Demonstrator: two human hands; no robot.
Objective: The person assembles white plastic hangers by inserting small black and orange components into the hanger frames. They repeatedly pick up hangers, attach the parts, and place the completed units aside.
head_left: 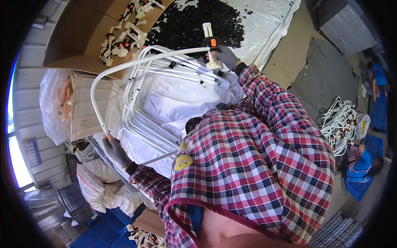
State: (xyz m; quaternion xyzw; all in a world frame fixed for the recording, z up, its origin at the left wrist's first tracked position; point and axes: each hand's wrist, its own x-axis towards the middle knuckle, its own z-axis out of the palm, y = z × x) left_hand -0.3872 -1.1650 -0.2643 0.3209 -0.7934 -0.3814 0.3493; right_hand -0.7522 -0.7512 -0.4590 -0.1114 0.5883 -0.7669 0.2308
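Note:
A white tube frame (93,97), bent into a wide curve, is held up between my two grey-gloved hands. My left hand (117,153) grips its lower end at the left. At the tube's other end, my right hand (226,57) is closed around a white and black plastic bracket (212,42) with an orange button. The tube meets the bracket there; how far it goes in cannot be made out. Beneath the held frame lies a stack of similar white bent tubes (129,108), some with small black parts on them.
A large open cardboard box (78,35) holds more white, black and orange brackets (134,31). Beyond the tubes, small black parts (202,20) are heaped on a white sheet (269,25). White sacks (97,182) stand at left. People (359,165) work at far right near piled tube frames (339,124).

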